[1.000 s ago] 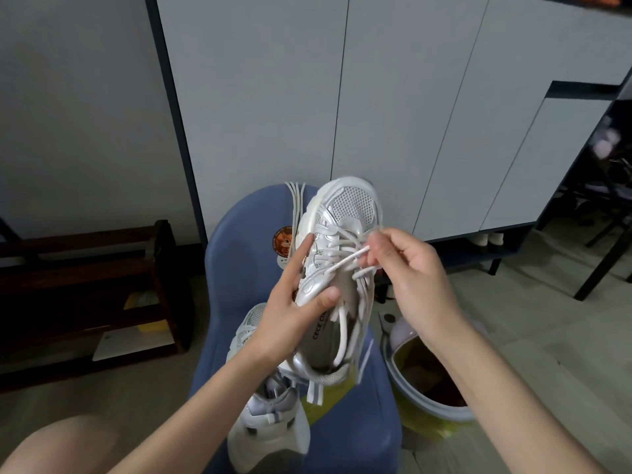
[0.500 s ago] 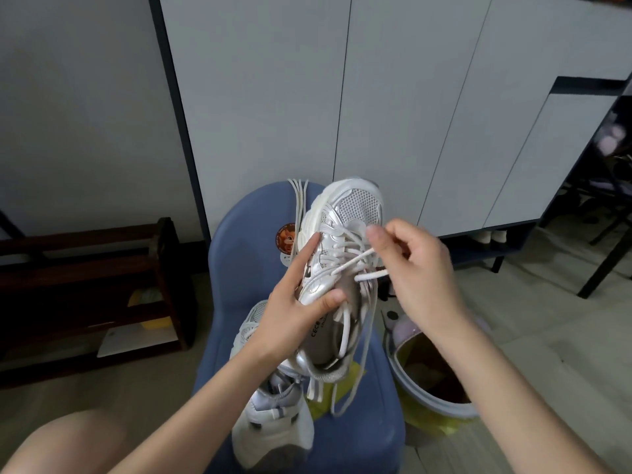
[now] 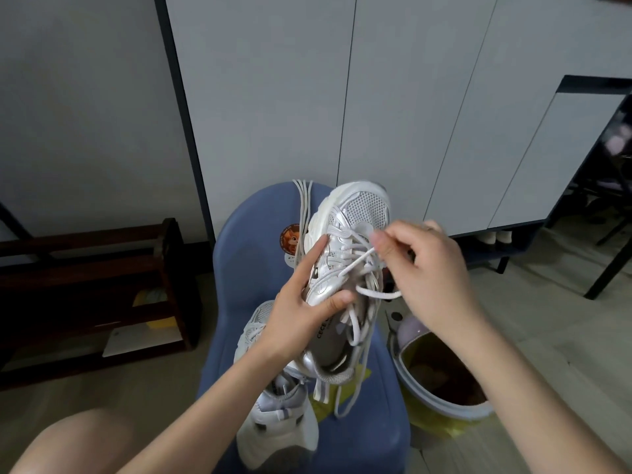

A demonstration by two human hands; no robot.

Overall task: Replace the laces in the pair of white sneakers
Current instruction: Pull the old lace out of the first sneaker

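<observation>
The white sneaker [image 3: 345, 268] is held up in the air, toe pointing up, over a blue chair [image 3: 369, 422]. The left hand [image 3: 301, 313] grips its side — thumb on the tongue edge, fingers behind. The right hand [image 3: 427, 268] pinches a white lace [image 3: 355, 265] between thumb and finger, just beside the eyelets. The other sneaker [image 3: 273, 405] lies on the chair seat below. Spare laces [image 3: 302, 206] hang over the chair back. A bin [image 3: 441, 378] sits near the chair.
</observation>
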